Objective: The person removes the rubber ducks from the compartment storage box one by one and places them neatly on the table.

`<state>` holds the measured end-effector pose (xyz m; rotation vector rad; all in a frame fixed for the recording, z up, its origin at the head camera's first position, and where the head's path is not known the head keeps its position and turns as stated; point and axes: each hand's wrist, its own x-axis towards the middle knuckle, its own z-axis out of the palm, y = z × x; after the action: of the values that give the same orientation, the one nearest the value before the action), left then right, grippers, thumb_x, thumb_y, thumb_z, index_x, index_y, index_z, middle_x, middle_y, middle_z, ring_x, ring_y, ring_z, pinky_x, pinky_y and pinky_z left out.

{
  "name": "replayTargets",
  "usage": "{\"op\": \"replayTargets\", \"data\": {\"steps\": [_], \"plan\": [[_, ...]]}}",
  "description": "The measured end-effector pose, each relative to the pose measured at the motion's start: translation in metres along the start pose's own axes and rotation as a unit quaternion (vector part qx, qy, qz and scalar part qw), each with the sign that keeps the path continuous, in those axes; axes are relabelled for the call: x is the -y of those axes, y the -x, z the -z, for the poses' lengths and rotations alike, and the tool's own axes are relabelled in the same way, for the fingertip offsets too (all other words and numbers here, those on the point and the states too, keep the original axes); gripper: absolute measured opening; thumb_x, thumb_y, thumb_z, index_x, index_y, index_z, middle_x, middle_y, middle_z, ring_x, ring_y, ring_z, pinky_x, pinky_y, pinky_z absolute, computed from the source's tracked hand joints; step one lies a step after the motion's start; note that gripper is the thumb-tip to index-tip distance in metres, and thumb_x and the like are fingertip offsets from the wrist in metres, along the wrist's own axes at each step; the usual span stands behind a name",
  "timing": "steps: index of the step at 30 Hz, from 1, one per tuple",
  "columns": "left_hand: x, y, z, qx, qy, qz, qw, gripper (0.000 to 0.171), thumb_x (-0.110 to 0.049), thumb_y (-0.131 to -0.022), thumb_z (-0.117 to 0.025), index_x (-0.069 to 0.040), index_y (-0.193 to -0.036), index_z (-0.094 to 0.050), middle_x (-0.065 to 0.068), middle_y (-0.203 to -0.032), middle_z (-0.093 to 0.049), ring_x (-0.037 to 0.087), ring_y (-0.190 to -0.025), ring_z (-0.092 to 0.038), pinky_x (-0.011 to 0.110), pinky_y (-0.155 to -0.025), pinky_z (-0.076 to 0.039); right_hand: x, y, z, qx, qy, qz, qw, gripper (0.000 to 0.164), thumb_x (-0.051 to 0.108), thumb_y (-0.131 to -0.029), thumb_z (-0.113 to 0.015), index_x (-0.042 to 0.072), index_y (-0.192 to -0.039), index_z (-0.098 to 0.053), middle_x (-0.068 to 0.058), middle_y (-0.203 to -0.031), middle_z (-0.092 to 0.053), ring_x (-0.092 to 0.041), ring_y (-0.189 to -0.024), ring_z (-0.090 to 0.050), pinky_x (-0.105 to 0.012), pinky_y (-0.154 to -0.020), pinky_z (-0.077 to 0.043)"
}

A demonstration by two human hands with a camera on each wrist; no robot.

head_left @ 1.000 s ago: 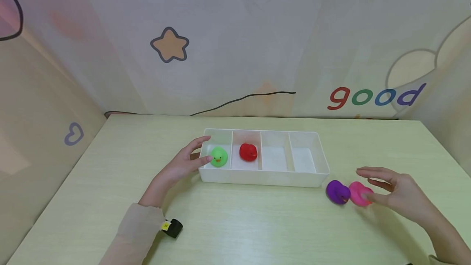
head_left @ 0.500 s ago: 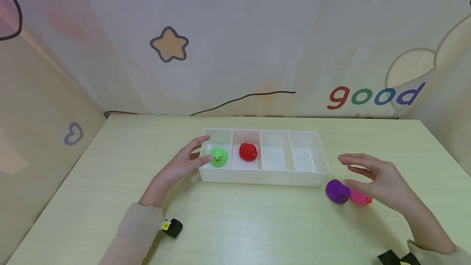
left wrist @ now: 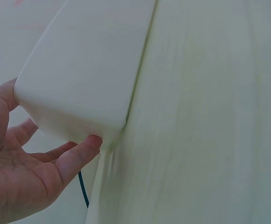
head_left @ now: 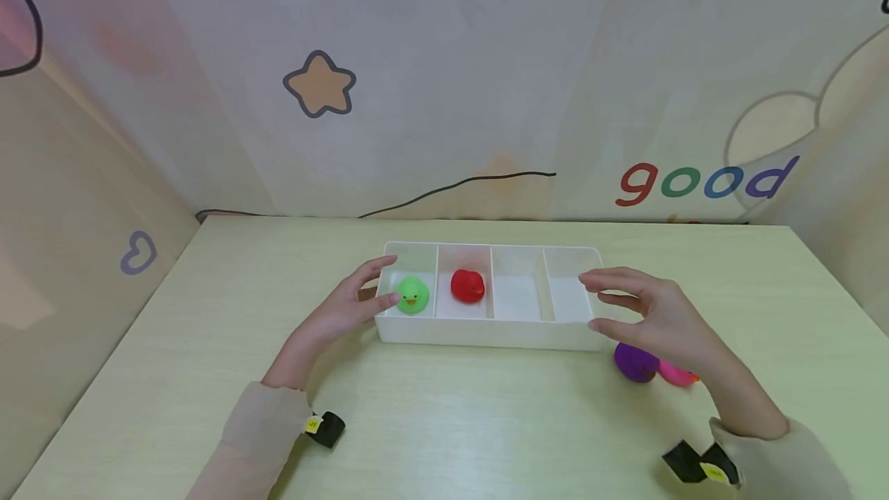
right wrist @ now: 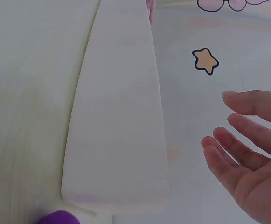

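A white tray [head_left: 486, 334] with several compartments lies on the table. In its leftmost compartment is a green toy duck [head_left: 413, 295]; a red toy duck [head_left: 468, 286] sits one compartment over. My left hand [head_left: 343, 309] grips the tray's left end, and the left wrist view shows its thumb and fingers around that end. Above the tray's right end hovers my right hand [head_left: 663, 326], fingers spread and holding nothing; the right wrist view has this hand [right wrist: 252, 154] apart from the tray. A purple toy duck [head_left: 635, 363] and a partly hidden pink toy duck [head_left: 676, 374] lie below it.
The pale wooden table [head_left: 472, 423] ends at a printed cloth backdrop [head_left: 444, 99] behind the tray, with more cloth at both sides. Black wrist-worn devices hang below each sleeve, the left one [head_left: 330, 430] close over the table.
My right hand has left the pink duck without it and moved left and away from me to the tray's right end. The left hand has stayed on the tray.
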<state>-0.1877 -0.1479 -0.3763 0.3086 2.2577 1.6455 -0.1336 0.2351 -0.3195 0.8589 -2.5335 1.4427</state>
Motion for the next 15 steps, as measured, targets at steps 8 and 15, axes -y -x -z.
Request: {"op": "replayTargets", "data": {"steps": [8,15], "plan": [[0.0,0.0,0.0,0.001,-0.001,-0.006,1.0,0.064,-0.027,-0.087,-0.062,-0.025,-0.142,-0.028,0.013,-0.148,-0.017,0.039,-0.133,-0.023,0.05,-0.097,-0.036,0.012,-0.025,-0.018,0.026,0.008,-0.018,0.999,0.048,-0.004,-0.073,-0.072,-0.006,-0.118,-0.056,-0.018,-0.117,-0.055,-0.019,-0.103,-0.057,-0.018,-0.084,-0.046],[0.001,0.0,0.0,0.002,0.002,-0.007,1.0,0.064,-0.026,-0.087,-0.062,-0.024,-0.142,-0.028,0.014,-0.148,-0.017,0.039,-0.133,-0.023,0.05,-0.097,-0.036,0.012,-0.045,-0.035,0.043,-0.017,-0.019,0.999,0.048,-0.007,-0.072,-0.071,-0.008,-0.117,-0.055,-0.019,-0.119,-0.055,-0.035,-0.104,-0.055,-0.03,-0.085,-0.047]]}}
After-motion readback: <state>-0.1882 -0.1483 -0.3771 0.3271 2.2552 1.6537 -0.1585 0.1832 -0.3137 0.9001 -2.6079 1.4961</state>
